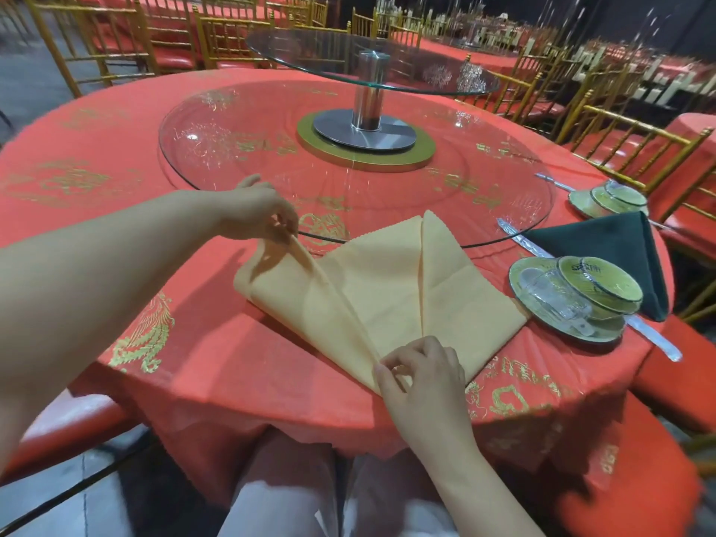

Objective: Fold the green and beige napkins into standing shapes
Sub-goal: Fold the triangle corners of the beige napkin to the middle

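Your left hand (260, 215) pinches the outer corner of the beige napkin (391, 288) between thumb and fingertips and holds it lifted clear of the cloth. Your right hand (422, 372) has its fingers curled onto the napkin's near point, pinning it close to the table edge. Between the two grips the loose flap runs as one long taut edge, from the right hand's point away and to the left up to the raised corner. That line is the axis to mind. The centre seam lies to the right of your left hand, running from the right hand's point straight out to the napkin's far tip. The flap on the far side of that seam already lies flat against it. The likely move, then, is for the left hand to carry its corner rightward and down to the seam while the right hand acts as the pivot. The left hand is the only one free to travel. Beyond the right hand, a green-rimmed plate (521, 282) with a bowl and a glass sits touching the napkin's right corner, so keep the cloth from dragging it. Past the plate the green napkin (608, 246) lies flat, folded to a triangle and not yet standing. Everything rests on a red and gold tablecloth (97, 160). A glass turntable (240, 141) lies just beyond the left hand, and gilt chairs (639, 149) ring the table.
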The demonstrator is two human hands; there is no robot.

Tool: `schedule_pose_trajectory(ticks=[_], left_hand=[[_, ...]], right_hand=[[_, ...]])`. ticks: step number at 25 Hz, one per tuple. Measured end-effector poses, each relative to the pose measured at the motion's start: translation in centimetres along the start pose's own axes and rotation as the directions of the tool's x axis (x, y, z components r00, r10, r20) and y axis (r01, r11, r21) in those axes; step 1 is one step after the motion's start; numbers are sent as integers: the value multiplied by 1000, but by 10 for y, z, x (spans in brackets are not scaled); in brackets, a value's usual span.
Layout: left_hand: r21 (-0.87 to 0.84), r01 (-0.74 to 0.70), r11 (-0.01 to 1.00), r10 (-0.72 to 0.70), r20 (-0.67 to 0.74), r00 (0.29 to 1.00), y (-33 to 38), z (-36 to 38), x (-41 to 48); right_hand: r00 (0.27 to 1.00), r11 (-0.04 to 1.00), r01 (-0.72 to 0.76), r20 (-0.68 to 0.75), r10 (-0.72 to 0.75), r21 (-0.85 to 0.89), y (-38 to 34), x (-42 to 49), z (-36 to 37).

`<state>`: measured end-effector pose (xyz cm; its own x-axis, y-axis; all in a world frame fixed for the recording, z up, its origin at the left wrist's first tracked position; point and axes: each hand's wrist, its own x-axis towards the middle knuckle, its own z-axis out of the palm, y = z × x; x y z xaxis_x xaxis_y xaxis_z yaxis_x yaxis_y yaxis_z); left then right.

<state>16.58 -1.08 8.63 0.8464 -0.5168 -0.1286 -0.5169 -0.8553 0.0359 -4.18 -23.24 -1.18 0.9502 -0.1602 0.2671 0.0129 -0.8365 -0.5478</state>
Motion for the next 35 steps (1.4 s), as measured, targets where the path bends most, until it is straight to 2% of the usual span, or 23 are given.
schedule_pose_trajectory(ticks=[2, 5, 7, 9, 11, 13, 19, 26, 35], left_hand=[[-226, -9, 974, -10, -83, 997, -1, -1, 10], [-547, -63, 835, -67, -215, 974, 20, -9, 31], [-670, -86, 737, -128, -262, 956, 39, -10, 48], [-748, -115, 653, -131, -261, 956, 61, -9, 66], [-755, -138, 641, -120, -277, 953, 83, -7, 83], [-725, -133, 676, -129, -294, 947, 101, -2, 99], [-707, -2, 707, -246, -248, 937, 130, 14, 123], [-620, 39, 783, -235, -237, 942, 136, 27, 135], [-540, 119, 833, -272, -212, 938, 134, 36, 153]], right_hand=[[1000, 1000, 4, -19, -5, -15, 1, -1, 1], [996, 999, -33, -85, 32, -10, 6, -1, -4], [992, 998, -60, -109, 56, -33, 10, -2, -7], [994, 997, -70, -90, 66, -44, 13, -8, -9], [995, 997, -67, -77, 64, -30, 15, -14, -10], [995, 997, -77, -60, 76, -16, 20, -18, -13], [994, 995, -84, -68, 80, -50, 30, -14, -16], [989, 997, -21, -149, 10, -71, 35, -14, -9], [987, 994, 9, -157, -26, -105, 37, -18, -6]])
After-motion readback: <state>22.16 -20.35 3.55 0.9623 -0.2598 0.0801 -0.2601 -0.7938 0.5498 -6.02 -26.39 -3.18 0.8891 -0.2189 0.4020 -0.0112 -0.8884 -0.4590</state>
